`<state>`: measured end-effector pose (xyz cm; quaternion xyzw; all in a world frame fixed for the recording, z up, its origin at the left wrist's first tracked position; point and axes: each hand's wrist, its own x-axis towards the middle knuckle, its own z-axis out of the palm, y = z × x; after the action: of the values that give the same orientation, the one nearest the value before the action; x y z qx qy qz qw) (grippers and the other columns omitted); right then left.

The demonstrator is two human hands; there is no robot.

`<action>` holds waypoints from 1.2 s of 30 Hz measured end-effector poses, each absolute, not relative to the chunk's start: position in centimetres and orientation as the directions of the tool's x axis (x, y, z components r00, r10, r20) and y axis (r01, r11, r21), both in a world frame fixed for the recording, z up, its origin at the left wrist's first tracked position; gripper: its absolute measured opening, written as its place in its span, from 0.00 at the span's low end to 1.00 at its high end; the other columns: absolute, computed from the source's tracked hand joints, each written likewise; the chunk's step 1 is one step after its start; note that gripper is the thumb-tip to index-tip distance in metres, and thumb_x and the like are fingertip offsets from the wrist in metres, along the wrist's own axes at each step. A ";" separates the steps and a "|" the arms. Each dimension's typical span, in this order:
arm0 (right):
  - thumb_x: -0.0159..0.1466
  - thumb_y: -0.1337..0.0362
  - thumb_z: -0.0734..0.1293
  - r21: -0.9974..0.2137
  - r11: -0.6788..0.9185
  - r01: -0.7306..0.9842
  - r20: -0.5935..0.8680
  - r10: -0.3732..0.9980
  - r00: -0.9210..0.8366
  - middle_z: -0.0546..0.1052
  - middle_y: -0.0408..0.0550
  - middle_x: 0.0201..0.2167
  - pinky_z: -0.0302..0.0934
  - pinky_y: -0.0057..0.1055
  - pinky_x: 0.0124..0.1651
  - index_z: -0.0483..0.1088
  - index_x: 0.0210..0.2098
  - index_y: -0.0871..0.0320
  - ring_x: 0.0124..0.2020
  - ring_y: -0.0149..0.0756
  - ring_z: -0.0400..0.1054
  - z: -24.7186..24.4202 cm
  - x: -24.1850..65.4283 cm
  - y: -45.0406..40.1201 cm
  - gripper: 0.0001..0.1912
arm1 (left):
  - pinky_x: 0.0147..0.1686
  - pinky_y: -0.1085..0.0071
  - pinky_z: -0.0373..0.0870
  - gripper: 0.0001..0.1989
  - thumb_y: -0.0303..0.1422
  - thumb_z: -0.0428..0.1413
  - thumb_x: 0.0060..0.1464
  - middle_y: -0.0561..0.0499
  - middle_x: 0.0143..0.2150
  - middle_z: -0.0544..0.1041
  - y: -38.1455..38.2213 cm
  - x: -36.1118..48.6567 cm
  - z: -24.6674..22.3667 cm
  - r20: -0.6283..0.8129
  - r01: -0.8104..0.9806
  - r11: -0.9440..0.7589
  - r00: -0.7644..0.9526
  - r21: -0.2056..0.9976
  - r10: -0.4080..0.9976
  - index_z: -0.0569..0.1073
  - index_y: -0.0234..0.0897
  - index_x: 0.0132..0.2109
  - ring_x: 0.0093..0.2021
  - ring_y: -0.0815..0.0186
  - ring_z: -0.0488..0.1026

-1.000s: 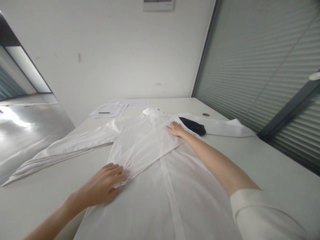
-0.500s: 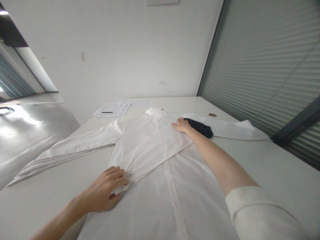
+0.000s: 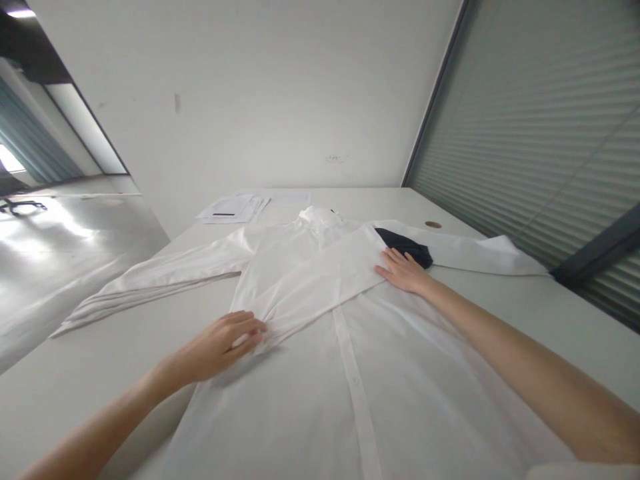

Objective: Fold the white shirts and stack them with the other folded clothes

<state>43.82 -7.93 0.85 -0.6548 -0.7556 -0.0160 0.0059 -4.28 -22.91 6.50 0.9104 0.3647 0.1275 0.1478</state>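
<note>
A white button-front shirt (image 3: 310, 373) lies face up on the table, its collar (image 3: 317, 217) at the far end. One white sleeve (image 3: 320, 273) is folded diagonally across the front. My left hand (image 3: 230, 343) pinches the cuff end of this sleeve, with a shadow under it. My right hand (image 3: 404, 270) lies with fingers spread on the sleeve's upper end, at the shirt's side. Just beyond its fingers is a dark navy piece of cloth (image 3: 407, 248). Another sleeve (image 3: 170, 267), apparently layered, stretches left, and a further white sleeve (image 3: 485, 253) stretches right.
Printed papers (image 3: 235, 208) lie at the back left of the white table (image 3: 505, 300). A round hole (image 3: 433, 225) is in the tabletop at the back right. A wall (image 3: 280, 100) stands behind, and window blinds (image 3: 540, 133) run along the right.
My right hand has slid right and towards me, from the chest to the shirt's side. My left hand, still at the cuff, sits slightly farther forward. The view has shifted a little.
</note>
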 end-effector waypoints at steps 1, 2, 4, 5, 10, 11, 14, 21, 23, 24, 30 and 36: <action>0.67 0.38 0.43 0.022 0.127 0.992 0.046 0.991 -0.128 0.47 0.61 0.72 0.38 0.53 0.70 0.51 0.70 0.66 0.73 0.51 0.38 0.7 44.1 -8.5 0.45 | 0.43 0.70 0.70 0.13 0.36 0.45 0.68 0.48 0.43 0.75 -22.8 -4.2 6.2 0.151 0.652 -0.662 0.661 0.370 0.735 0.72 0.41 0.51 0.42 0.66 0.74; 0.67 0.39 0.43 0.023 0.115 0.993 0.063 0.991 -0.116 0.47 0.62 0.72 0.39 0.53 0.70 0.51 0.70 0.68 0.73 0.51 0.39 0.6 44.2 -9.0 0.46 | 0.42 0.71 0.70 0.13 0.36 0.46 0.68 0.48 0.43 0.75 -22.6 -4.0 5.9 0.184 0.673 -0.640 0.622 0.372 0.761 0.71 0.40 0.51 0.41 0.66 0.75; 0.68 0.40 0.43 0.026 0.097 0.995 0.092 0.991 -0.099 0.47 0.64 0.72 0.39 0.53 0.69 0.51 0.69 0.70 0.72 0.52 0.39 0.4 44.3 -9.8 0.45 | 0.42 0.70 0.71 0.12 0.35 0.46 0.67 0.47 0.45 0.75 -22.2 -3.5 5.4 0.248 0.706 -0.617 0.566 0.346 0.786 0.71 0.38 0.51 0.41 0.66 0.75; 0.68 0.41 0.43 0.031 0.094 0.995 0.102 0.990 -0.097 0.47 0.65 0.72 0.39 0.54 0.69 0.52 0.69 0.70 0.72 0.53 0.40 0.4 44.3 -10.1 0.45 | 0.44 0.69 0.71 0.12 0.34 0.46 0.67 0.46 0.47 0.75 -22.0 -3.1 5.2 0.270 0.722 -0.614 0.552 0.319 0.789 0.71 0.38 0.51 0.43 0.65 0.75; 0.69 0.44 0.48 0.119 0.091 0.989 0.157 0.981 -0.110 0.54 0.65 0.70 0.42 0.56 0.67 0.60 0.65 0.68 0.69 0.57 0.47 1.0 43.5 -10.7 0.39 | 0.47 0.63 0.72 0.14 0.33 0.48 0.64 0.44 0.50 0.75 -20.6 -0.7 4.9 0.312 0.790 -0.592 0.528 0.160 0.790 0.71 0.35 0.53 0.46 0.60 0.76; 0.69 0.45 0.50 0.149 0.104 0.983 0.187 0.973 -0.132 0.58 0.64 0.68 0.42 0.56 0.67 0.64 0.63 0.66 0.68 0.58 0.49 1.3 43.2 -10.7 0.36 | 0.46 0.63 0.72 0.14 0.34 0.49 0.63 0.43 0.49 0.75 -20.3 -0.4 4.8 0.314 0.806 -0.577 0.518 0.131 0.796 0.71 0.35 0.52 0.44 0.60 0.76; 0.69 0.56 0.56 0.218 0.214 0.952 0.297 0.915 -0.273 0.70 0.62 0.59 0.38 0.54 0.67 0.73 0.53 0.62 0.63 0.57 0.57 2.6 41.2 -11.2 0.23 | 0.41 0.64 0.72 0.12 0.35 0.51 0.62 0.43 0.45 0.75 -19.8 0.1 4.4 0.293 0.844 -0.535 0.504 0.032 0.813 0.74 0.34 0.47 0.40 0.60 0.76; 0.69 0.63 0.63 0.021 0.739 0.673 0.379 0.617 -0.690 0.77 0.54 0.49 0.57 0.41 0.54 0.75 0.48 0.58 0.49 0.43 0.69 4.9 29.6 -13.4 0.12 | 0.32 0.70 0.68 0.10 0.32 0.49 0.64 0.46 0.39 0.75 -20.1 0.1 3.3 0.291 0.863 -0.497 0.501 -0.096 0.815 0.74 0.37 0.38 0.37 0.62 0.74; 0.69 0.61 0.64 -0.001 0.831 0.556 0.378 0.515 -0.769 0.77 0.53 0.48 0.58 0.39 0.52 0.74 0.49 0.57 0.48 0.41 0.69 5.0 26.0 -14.0 0.12 | 0.33 0.70 0.68 0.10 0.30 0.48 0.65 0.46 0.36 0.74 -20.2 0.2 3.2 0.323 0.833 -0.537 0.548 -0.131 0.772 0.73 0.37 0.37 0.37 0.62 0.73; 0.69 0.60 0.64 0.003 0.864 0.503 0.373 0.466 -0.803 0.77 0.52 0.48 0.58 0.38 0.52 0.73 0.50 0.58 0.48 0.40 0.69 4.9 24.5 -14.3 0.13 | 0.34 0.69 0.69 0.11 0.30 0.48 0.65 0.46 0.35 0.74 -20.2 0.2 3.2 0.335 0.811 -0.565 0.579 -0.148 0.743 0.73 0.36 0.37 0.37 0.62 0.73; 0.70 0.62 0.64 0.157 0.882 0.444 0.360 0.367 -0.858 0.77 0.50 0.44 0.55 0.38 0.48 0.74 0.45 0.58 0.45 0.40 0.67 3.2 20.9 -14.6 0.09 | 0.36 0.67 0.69 0.10 0.29 0.47 0.66 0.46 0.36 0.74 -20.1 0.1 3.1 0.335 0.768 -0.624 0.631 -0.145 0.699 0.72 0.35 0.39 0.36 0.62 0.73; 0.70 0.68 0.62 0.244 0.819 0.519 0.379 0.412 -0.829 0.76 0.50 0.40 0.52 0.39 0.51 0.73 0.39 0.58 0.44 0.40 0.65 2.9 21.5 -14.8 0.07 | 0.33 0.69 0.67 0.09 0.34 0.50 0.64 0.46 0.37 0.75 -20.2 -0.2 3.7 0.214 0.865 -0.497 0.499 -0.067 0.840 0.73 0.37 0.39 0.37 0.61 0.74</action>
<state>21.47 -14.77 2.92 -0.2472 -0.9409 -0.1708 0.1565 -0.23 -20.23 3.71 0.8617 0.4947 0.0767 -0.0829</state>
